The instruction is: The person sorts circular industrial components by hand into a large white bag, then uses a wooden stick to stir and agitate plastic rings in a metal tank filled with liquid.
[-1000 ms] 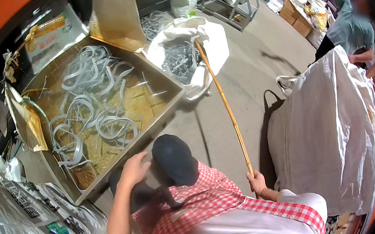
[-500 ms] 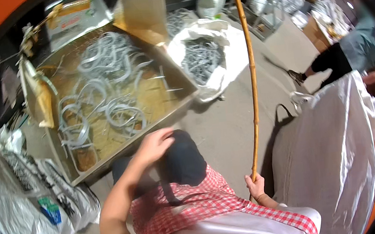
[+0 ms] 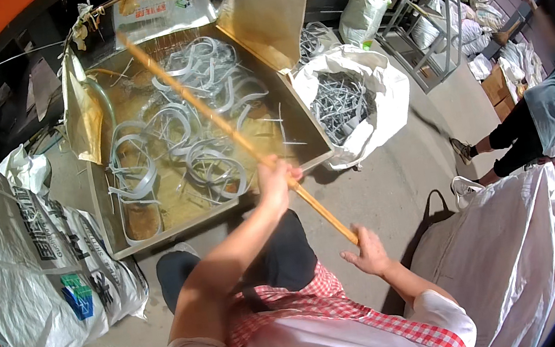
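A long bamboo stick point(image 3: 211, 117) slants over the shallow metal tub point(image 3: 176, 234), its far end blurred above the tub's back left. My left hand point(image 3: 276, 182) is closed round the stick near the tub's front edge. At the stick's near end is my right hand point(image 3: 370, 254), with its thumb spread and its fingertips beside or touching the end. Curled, translucent grey plastic strips point(image 3: 213, 172) lie in yellowish, murky liquid in the tub, partly behind the stick.
An open white sack point(image 3: 390, 90) of cut grey pieces stands right of the tub. Full sacks flank me: a printed one point(image 3: 41, 256) at left, a large white one point(image 3: 493, 242) at right. A person point(image 3: 542, 115) stands at far right. A metal step frame point(image 3: 424, 32) stands behind.
The stick has swung from upright at the right to a slant over the tub. My left hand has taken hold of it, and my right hand's grip has loosened.
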Available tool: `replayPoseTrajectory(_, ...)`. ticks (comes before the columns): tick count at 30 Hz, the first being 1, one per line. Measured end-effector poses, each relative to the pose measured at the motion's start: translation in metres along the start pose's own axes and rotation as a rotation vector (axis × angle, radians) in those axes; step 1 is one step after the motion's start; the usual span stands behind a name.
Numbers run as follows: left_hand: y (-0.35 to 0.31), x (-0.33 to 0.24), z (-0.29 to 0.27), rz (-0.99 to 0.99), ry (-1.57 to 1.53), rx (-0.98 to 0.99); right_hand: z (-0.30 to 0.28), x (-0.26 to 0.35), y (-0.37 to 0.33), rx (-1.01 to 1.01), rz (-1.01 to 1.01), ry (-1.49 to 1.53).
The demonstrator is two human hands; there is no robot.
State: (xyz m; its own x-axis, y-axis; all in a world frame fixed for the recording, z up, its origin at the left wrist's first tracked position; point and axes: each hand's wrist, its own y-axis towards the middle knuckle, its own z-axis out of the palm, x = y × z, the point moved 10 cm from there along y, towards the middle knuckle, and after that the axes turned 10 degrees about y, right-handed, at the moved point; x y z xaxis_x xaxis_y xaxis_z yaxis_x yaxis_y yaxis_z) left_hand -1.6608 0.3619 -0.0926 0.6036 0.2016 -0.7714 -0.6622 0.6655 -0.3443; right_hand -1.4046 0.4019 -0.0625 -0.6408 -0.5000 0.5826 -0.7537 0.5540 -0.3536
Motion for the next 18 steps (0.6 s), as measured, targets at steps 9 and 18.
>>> replayPoseTrajectory(9,0.012,0.052,-0.06,0.107,0.638,0.081,-0.025,0.127,0.128,-0.196,-0.4,-0.182)
replayPoseTrajectory(18,-0.01,-0.005,-0.134,0.148,0.859,0.107,-0.083,0.158,0.289,-0.165,-0.189,-0.679)
